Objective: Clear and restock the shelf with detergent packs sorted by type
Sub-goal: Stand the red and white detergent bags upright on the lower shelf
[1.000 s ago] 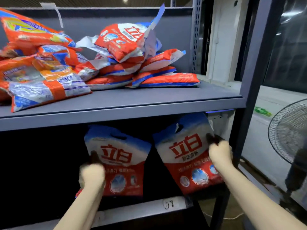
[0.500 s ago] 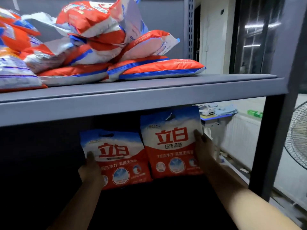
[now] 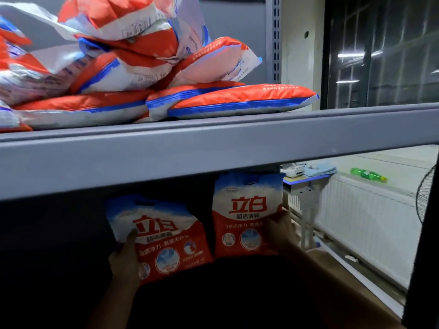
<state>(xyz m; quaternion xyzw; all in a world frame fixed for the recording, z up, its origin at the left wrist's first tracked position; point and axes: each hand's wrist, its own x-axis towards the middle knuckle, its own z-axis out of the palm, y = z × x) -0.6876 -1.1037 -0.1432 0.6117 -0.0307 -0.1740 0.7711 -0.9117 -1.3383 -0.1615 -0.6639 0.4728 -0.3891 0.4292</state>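
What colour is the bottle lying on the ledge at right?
Green, with a yellow cap: the bottle shows in the head view.

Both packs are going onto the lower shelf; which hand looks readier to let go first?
Probably the right hand: its pack stands upright, while the left hand holds a tilted pack.

Beyond the right hand, to its right, a green plastic bottle lies on its side on a pale ledge above a white radiator. Nearer the hand, a folded blue cloth rests on a small blue-edged table. A fan's wire guard shows farther right, dark windows above.
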